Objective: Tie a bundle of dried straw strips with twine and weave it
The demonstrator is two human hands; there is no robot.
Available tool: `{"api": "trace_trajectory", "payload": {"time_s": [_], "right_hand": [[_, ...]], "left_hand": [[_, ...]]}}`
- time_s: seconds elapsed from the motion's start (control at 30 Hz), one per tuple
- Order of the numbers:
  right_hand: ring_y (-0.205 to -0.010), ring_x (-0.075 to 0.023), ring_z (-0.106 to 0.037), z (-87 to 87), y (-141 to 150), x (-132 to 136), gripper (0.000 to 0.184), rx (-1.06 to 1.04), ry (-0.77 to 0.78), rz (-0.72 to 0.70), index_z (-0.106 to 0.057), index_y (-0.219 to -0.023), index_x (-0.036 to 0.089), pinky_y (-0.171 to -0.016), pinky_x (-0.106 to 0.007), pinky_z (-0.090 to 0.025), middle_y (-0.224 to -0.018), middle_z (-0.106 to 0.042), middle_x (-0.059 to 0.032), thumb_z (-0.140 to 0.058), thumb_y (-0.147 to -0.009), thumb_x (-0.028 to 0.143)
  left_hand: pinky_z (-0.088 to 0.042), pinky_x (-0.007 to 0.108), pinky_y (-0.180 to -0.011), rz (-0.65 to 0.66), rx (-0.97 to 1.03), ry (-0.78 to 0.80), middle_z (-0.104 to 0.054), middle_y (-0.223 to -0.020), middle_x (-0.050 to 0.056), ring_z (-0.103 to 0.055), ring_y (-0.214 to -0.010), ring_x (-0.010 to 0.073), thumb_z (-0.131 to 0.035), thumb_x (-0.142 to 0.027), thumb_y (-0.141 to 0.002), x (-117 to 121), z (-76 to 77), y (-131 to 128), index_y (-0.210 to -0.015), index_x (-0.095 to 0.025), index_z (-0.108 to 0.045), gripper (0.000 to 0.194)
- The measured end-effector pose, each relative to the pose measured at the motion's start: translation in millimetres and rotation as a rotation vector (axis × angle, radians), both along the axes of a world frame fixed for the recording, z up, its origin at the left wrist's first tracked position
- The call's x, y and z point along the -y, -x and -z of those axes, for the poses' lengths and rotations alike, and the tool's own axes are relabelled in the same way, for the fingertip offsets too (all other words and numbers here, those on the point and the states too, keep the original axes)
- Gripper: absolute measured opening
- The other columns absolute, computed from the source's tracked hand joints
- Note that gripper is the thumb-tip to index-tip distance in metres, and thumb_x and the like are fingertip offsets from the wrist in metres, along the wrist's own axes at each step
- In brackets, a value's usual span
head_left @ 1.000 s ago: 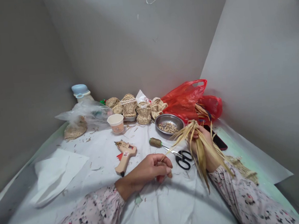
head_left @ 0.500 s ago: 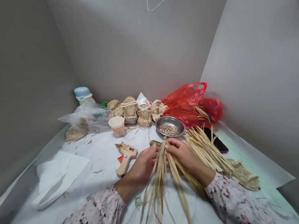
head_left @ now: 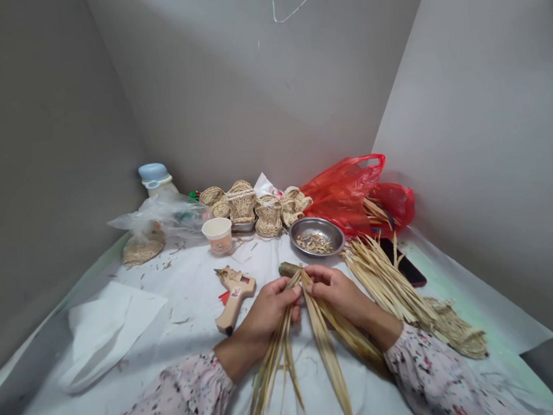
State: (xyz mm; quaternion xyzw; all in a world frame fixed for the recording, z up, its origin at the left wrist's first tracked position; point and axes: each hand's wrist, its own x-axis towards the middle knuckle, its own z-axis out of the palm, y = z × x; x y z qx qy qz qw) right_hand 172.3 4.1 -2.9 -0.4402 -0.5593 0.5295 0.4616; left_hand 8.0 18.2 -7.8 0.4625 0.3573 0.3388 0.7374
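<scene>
My left hand (head_left: 273, 308) pinches a bunch of narrow dried straw strips (head_left: 274, 369) near their upper ends; the loose ends fan down toward me. Close beside it, my right hand (head_left: 337, 292) has its fingers closed on wider straw strips (head_left: 329, 358) that hang to the right of the first bunch. The strips come together at a small tip between my fingertips. Just behind my fingers lies a short greenish-brown roll (head_left: 289, 269), partly hidden. To the left of my left hand rests a beige glue gun (head_left: 234, 295).
A metal bowl (head_left: 316, 236) with straw scraps stands behind my hands, beside a paper cup (head_left: 217, 235) and several woven straw pieces (head_left: 242, 204). On the right lie a straw bundle (head_left: 392, 281), a phone (head_left: 407, 267) and a red plastic bag (head_left: 343, 195). White paper (head_left: 115, 325) lies left.
The straw strips have been parted into two groups, with the narrow ones drawn left under my left hand. My hands have moved slightly down toward me.
</scene>
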Motion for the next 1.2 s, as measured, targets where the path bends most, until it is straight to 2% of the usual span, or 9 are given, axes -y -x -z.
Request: {"api": "trace_trajectory", "payload": {"time_s": [0.13,0.23,0.37,0.47,0.53,0.63,0.73,0.87,1.2], "right_hand": [[-0.081,-0.0171,-0.06,-3.1,2,2,0.023,-0.012,-0.012,0.002,-0.071,-0.095,0.018,-0.073,-0.028,-0.046,-0.086,-0.07,-0.0037,-0.061,-0.073,0.018],[-0.072,-0.0155,-0.059,-4.6,2,3,0.023,-0.048,0.017,-0.04,-0.072,-0.096,0.02,-0.064,-0.026,-0.046,-0.083,-0.069,-0.0029,-0.061,-0.076,0.021],[-0.052,-0.0114,-0.052,-4.8,4,4,0.021,-0.08,0.078,-0.053,-0.073,-0.094,0.02,-0.051,-0.024,-0.041,-0.069,-0.065,-0.0009,-0.061,-0.077,0.025],[-0.048,-0.0105,-0.049,-3.4,4,4,0.02,-0.085,0.083,-0.05,-0.073,-0.092,0.019,-0.048,-0.023,-0.039,-0.063,-0.063,-0.0002,-0.062,-0.077,0.025],[-0.05,-0.011,-0.052,-2.3,3,3,0.02,-0.082,0.075,-0.036,-0.072,-0.094,0.019,-0.05,-0.023,-0.04,-0.066,-0.064,-0.0004,-0.062,-0.078,0.024],[-0.07,-0.0141,-0.061,-1.2,1,3,0.021,-0.065,0.03,-0.009,-0.07,-0.099,0.02,-0.064,-0.025,-0.047,-0.081,-0.068,-0.0021,-0.063,-0.08,0.026],[-0.083,-0.0165,-0.063,0.7,3,5,0.034,-0.057,0.008,-0.101,-0.064,-0.108,0.02,-0.075,-0.027,-0.049,-0.094,-0.069,-0.0031,-0.07,-0.076,0.026],[-0.088,-0.0171,-0.063,3.4,5,5,0.042,-0.021,-0.022,-0.155,-0.06,-0.115,0.021,-0.076,-0.027,-0.049,-0.103,-0.068,-0.0038,-0.069,-0.074,0.017],[-0.086,-0.0187,-0.062,1.2,2,3,0.029,0.055,-0.094,-0.056,-0.069,-0.101,0.021,-0.076,-0.03,-0.048,-0.094,-0.071,-0.0039,-0.058,-0.075,0.014]], "left_hand": [[-0.031,0.019,-0.044,-0.019,-0.036,-0.063,-0.05,-0.056,-0.005,-0.042,-0.044,0.006,-0.071,-0.038,-0.074,0,0.6,0,-0.087,-0.014,-0.059,0.03],[-0.03,0.019,-0.046,-0.008,-0.036,-0.064,-0.05,-0.058,-0.005,-0.041,-0.046,0.006,-0.074,-0.042,-0.071,1,-1.1,0,-0.091,-0.014,-0.061,0.037],[-0.028,0.02,-0.046,0.017,-0.037,-0.017,-0.05,-0.053,-0.005,-0.037,-0.044,0.0066,-0.072,-0.043,-0.072,1,-1.7,-1,-0.089,-0.013,-0.063,0.035],[-0.029,0.02,-0.047,0.029,-0.017,0.004,-0.055,-0.057,-0.002,-0.04,-0.045,0.0072,-0.071,-0.04,-0.073,0,-0.3,-1,-0.088,-0.013,-0.064,0.032],[-0.03,0.021,-0.047,0.031,-0.005,0.004,-0.057,-0.059,-0.001,-0.042,-0.046,0.0076,-0.07,-0.04,-0.073,-1,0.6,-1,-0.088,-0.013,-0.064,0.032],[-0.028,0.02,-0.046,0.015,-0.015,0.004,-0.054,-0.058,-0.003,-0.04,-0.045,0.0068,-0.071,-0.04,-0.073,-1,1.7,-1,-0.091,-0.013,-0.063,0.034],[-0.03,0.02,-0.046,0.009,0.002,0.009,-0.054,-0.059,-0.003,-0.042,-0.047,0.0071,-0.071,-0.04,-0.073,-1,3.3,-1,-0.093,-0.013,-0.064,0.034],[-0.03,0.019,-0.045,0.02,0.025,-0.002,-0.051,-0.058,-0.003,-0.041,-0.046,0.0064,-0.07,-0.039,-0.074,-2,7.1,-1,-0.088,-0.012,-0.063,0.03],[-0.022,0.02,-0.042,0.019,-0.054,-0.003,-0.043,-0.048,-0.007,-0.033,-0.041,0.0058,-0.067,-0.041,-0.076,-2,5.5,1,-0.077,-0.015,-0.057,0.028]]}}
